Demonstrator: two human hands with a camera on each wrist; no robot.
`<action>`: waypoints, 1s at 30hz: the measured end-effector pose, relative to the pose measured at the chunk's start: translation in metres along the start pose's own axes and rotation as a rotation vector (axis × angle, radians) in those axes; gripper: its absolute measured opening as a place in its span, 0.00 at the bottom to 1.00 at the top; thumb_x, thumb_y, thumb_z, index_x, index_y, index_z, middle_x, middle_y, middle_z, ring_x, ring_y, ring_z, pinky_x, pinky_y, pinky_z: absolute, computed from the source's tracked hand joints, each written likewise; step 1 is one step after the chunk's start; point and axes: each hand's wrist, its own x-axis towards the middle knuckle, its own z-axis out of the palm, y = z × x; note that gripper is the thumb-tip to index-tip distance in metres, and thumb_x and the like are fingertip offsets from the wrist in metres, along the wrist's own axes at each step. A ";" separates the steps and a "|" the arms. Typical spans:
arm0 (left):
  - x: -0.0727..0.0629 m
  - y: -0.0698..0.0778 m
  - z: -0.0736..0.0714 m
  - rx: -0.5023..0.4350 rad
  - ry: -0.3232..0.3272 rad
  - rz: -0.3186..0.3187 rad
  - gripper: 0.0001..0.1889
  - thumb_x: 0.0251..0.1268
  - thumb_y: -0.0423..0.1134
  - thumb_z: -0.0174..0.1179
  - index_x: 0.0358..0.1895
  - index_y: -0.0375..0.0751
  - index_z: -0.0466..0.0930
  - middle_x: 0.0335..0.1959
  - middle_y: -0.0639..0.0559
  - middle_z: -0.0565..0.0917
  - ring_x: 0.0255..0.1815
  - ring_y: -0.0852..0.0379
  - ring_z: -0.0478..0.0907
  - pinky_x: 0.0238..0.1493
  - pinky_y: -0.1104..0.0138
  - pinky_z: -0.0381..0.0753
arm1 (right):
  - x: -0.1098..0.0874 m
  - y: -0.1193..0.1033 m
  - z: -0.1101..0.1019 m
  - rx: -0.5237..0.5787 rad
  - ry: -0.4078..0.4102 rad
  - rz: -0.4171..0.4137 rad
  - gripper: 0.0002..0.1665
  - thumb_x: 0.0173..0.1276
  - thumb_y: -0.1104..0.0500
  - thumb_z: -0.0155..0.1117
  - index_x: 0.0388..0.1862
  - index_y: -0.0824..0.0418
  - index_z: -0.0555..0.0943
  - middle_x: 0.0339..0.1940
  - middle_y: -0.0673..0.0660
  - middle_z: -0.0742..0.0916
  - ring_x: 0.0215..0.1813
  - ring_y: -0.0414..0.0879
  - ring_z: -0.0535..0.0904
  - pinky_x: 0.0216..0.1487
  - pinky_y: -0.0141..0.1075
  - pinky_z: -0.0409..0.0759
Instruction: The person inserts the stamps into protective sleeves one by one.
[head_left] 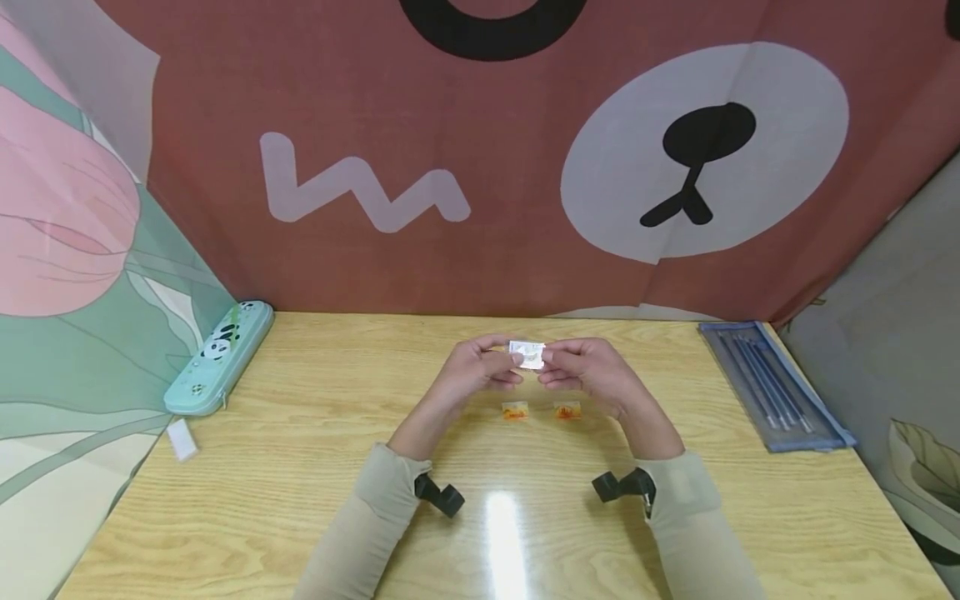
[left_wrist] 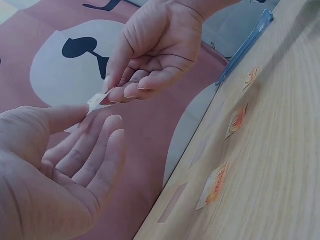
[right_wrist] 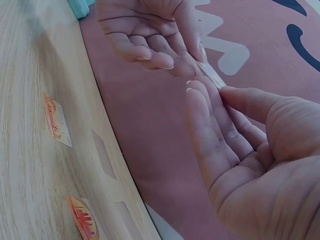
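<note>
Between my two hands is a small white paper slip (head_left: 528,355), about stamp-sized, with faint print on the side facing the head camera. My left hand (head_left: 480,364) pinches its left edge between thumb and fingers. At the right edge, the thumb and fingers of my right hand (head_left: 587,372) pinch it too. Both hands are held above the tabletop, other fingers loosely bent. Below them lie a small orange printed stamp-like piece (head_left: 515,410) and a similar orange piece (head_left: 567,410). A third orange piece (left_wrist: 250,76) lies farther off in the left wrist view.
A light-blue panda pencil case (head_left: 220,358) stands at the table's left edge, with a white eraser-like block (head_left: 182,439) in front of it. A blue-edged clear pouch of pencils (head_left: 772,386) lies at the right. A bear-print cloth (head_left: 420,275) hangs behind the wooden table (head_left: 300,417).
</note>
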 end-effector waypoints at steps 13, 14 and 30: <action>0.001 0.006 0.004 0.014 0.033 0.014 0.12 0.66 0.30 0.64 0.51 0.31 0.80 0.38 0.38 0.89 0.27 0.59 0.86 0.35 0.66 0.90 | 0.002 -0.004 0.001 -0.025 0.074 -0.037 0.22 0.76 0.63 0.60 0.60 0.79 0.76 0.32 0.52 0.89 0.34 0.40 0.88 0.45 0.38 0.90; 0.001 0.006 0.004 0.016 0.035 0.012 0.12 0.66 0.30 0.64 0.51 0.31 0.80 0.38 0.38 0.89 0.26 0.60 0.86 0.36 0.65 0.90 | 0.002 -0.003 0.002 -0.022 0.083 -0.038 0.21 0.76 0.63 0.61 0.59 0.79 0.77 0.32 0.53 0.89 0.33 0.40 0.88 0.45 0.39 0.90; -0.002 0.006 -0.003 0.045 0.037 -0.009 0.14 0.65 0.33 0.66 0.53 0.33 0.82 0.33 0.49 0.90 0.28 0.58 0.86 0.40 0.60 0.90 | 0.003 -0.004 0.009 -0.056 0.116 -0.059 0.21 0.75 0.61 0.62 0.58 0.77 0.78 0.32 0.50 0.90 0.34 0.39 0.88 0.41 0.35 0.90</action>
